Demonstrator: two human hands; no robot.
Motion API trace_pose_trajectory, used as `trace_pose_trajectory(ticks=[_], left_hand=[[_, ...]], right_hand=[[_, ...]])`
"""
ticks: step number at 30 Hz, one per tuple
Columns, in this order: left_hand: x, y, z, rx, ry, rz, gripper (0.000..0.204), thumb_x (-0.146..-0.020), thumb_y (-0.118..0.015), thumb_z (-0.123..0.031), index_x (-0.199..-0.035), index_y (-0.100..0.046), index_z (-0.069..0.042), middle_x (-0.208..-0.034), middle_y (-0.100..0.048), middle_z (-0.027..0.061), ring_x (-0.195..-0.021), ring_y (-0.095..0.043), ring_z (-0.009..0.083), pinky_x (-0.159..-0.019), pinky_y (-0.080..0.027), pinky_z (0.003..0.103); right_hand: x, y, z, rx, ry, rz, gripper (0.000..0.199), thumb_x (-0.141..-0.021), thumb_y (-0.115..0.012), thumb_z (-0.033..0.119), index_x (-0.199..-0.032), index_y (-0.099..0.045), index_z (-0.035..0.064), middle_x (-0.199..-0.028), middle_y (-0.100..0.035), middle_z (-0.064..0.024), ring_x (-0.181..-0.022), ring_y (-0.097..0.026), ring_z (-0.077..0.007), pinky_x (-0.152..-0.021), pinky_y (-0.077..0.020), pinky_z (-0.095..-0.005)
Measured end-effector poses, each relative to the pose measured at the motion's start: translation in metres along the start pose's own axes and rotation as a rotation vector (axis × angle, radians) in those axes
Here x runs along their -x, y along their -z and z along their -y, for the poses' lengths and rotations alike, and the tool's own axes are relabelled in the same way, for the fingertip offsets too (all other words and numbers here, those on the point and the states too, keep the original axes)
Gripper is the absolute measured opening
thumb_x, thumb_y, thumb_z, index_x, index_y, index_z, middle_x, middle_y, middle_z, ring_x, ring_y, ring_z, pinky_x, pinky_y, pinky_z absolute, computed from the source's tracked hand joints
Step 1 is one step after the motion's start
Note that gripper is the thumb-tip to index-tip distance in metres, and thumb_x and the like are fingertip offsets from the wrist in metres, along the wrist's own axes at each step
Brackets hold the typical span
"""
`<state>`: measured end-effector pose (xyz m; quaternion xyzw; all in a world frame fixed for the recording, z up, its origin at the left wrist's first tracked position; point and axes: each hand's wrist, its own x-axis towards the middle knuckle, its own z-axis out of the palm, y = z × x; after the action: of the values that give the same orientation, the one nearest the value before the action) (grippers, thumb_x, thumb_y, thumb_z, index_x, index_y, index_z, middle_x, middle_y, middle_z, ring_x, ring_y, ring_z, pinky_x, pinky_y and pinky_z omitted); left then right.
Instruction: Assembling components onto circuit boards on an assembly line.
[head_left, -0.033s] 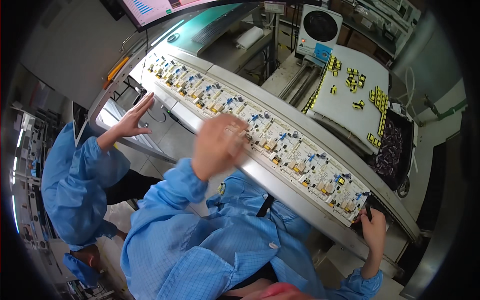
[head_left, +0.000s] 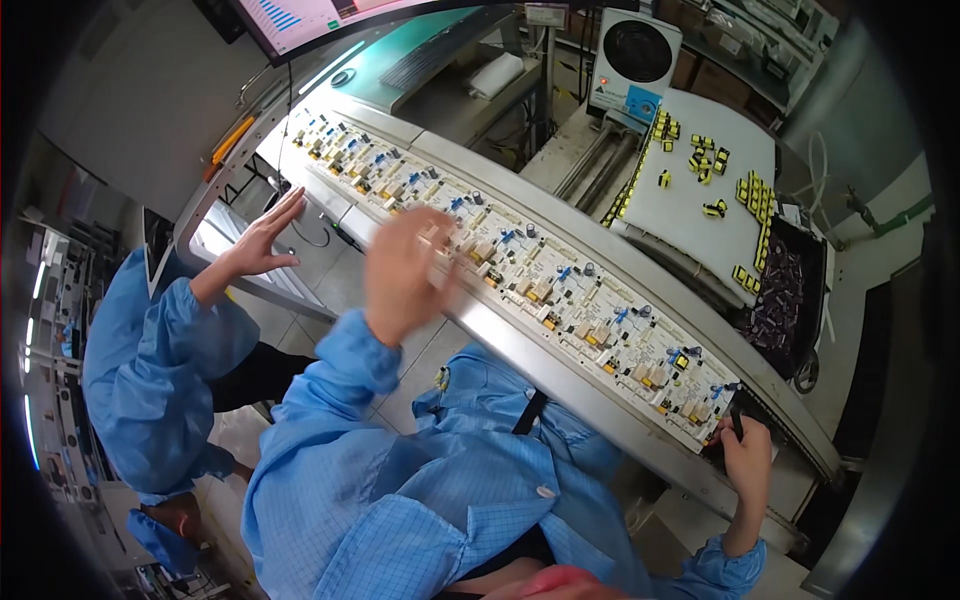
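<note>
My left hand, smeared by motion, hovers over the near edge of a long row of pale circuit boards. Whether its fingers hold anything cannot be made out. At the row's right end, my right hand has its fingers closed on a small black part, of a kind I cannot make out, against the last board's corner. The boards carry blue, orange and white components. A yellow-and-black transformer sits on a board near the right end.
Metal conveyor rails flank the boards. Beyond them, a white tray bears several yellow-and-black transformers, beside a black bin of dark parts. A white fan unit stands behind. At left, a co-worker's hand rests near the rail.
My left hand has shifted a little to the left along the boards. My right hand stays at the right-end board.
</note>
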<state>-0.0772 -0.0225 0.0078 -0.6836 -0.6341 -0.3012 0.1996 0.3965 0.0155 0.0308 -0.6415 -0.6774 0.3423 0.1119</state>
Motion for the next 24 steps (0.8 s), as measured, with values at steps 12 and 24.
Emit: trace_pose_trajectory(ticks=[12, 24], left_hand=[[0.058, -0.008, 0.194, -0.746, 0.61, 0.259, 0.068, -0.101, -0.034, -0.049, -0.143, -0.044, 0.002, -0.153, -0.038, 0.0201, -0.147, -0.027, 0.0329, -0.12, -0.014, 0.051], [0.08, -0.025, 0.215, -0.982, 0.302, 0.361, 0.054, -0.105, -0.033, -0.039, -0.141, -0.048, -0.003, -0.145, -0.051, 0.0146, -0.14, -0.041, 0.0324, -0.111, -0.032, 0.055]], right_hand=[[-0.003, -0.009, -0.007, -0.083, 0.029, -0.012, 0.017, -0.086, -0.054, 0.004, -0.088, -0.067, -0.0066, -0.073, -0.07, -0.0152, -0.069, -0.069, -0.0231, -0.064, -0.0504, -0.0337], [-0.018, -0.028, -0.014, -0.039, 0.191, 0.04, 0.015, -0.084, -0.058, 0.011, -0.086, -0.064, -0.002, -0.072, -0.06, -0.0243, -0.068, -0.06, -0.0416, -0.062, -0.0454, -0.044]])
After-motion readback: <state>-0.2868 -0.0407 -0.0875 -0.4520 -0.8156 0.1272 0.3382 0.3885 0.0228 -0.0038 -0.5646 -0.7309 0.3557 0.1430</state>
